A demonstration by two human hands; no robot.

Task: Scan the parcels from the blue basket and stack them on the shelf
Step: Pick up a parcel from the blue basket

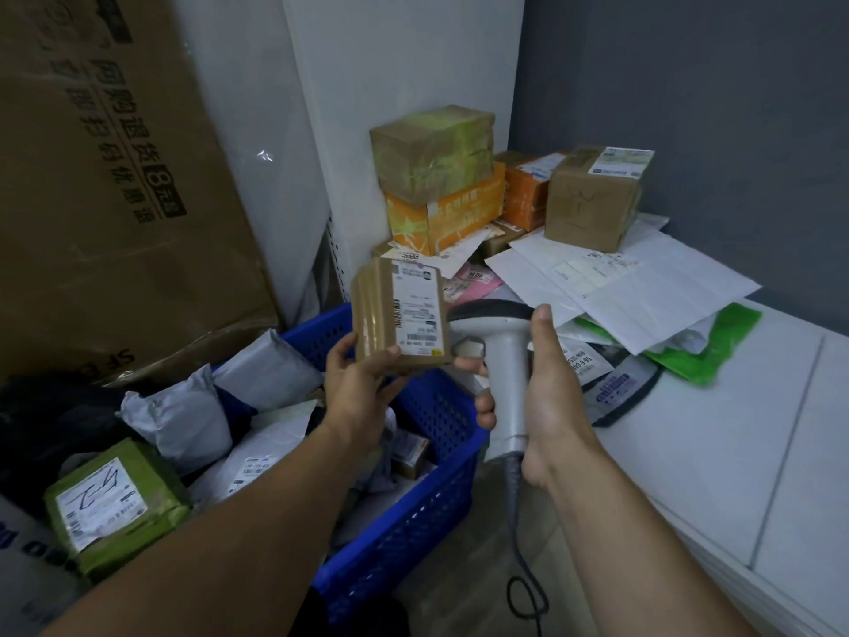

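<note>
Left hand (363,383) grips a small brown box (399,314) by its lower end above the blue basket (441,406), label facing the camera. Right hand (546,388) wraps the scanner (505,356) handle, with the scanner head just beside the box. Judged mid-task: several boxes (432,149) are stacked on the shelf (735,429), and many parcels (179,416) are left in the basket. Label print is too small to read; a slip (410,256) behind the box reads "200G".

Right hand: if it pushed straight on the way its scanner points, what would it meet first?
Probably the labelled brown parcel that the left hand holds, just beyond the scanner nose; depth is unclear.
</note>
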